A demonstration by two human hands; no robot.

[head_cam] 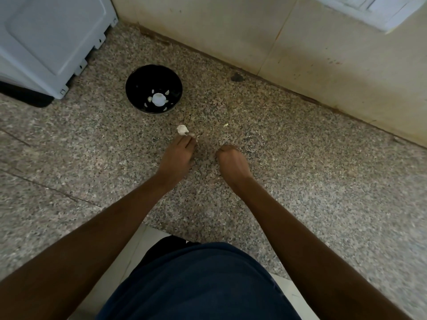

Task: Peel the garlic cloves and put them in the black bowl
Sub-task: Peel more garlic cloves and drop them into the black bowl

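Observation:
The black bowl [138, 77] stands on the speckled stone counter, up and left of my hands, with several peeled white garlic cloves [158, 99] in its bottom. A small unpeeled piece of garlic [182, 129] with a papery tail lies on the counter. My left hand [176, 157] reaches to it, its extended fingertips right at that tail. My right hand [233, 161] rests on the counter to the right, knuckles up, fingers curled under. Nothing shows in it.
A white appliance [46, 38] stands at the far left, close to the bowl. A tiled wall [300, 49] runs along the back. Bits of garlic skin [226, 125] lie on the counter [300, 181] beyond my right hand. The counter's front edge is near my body.

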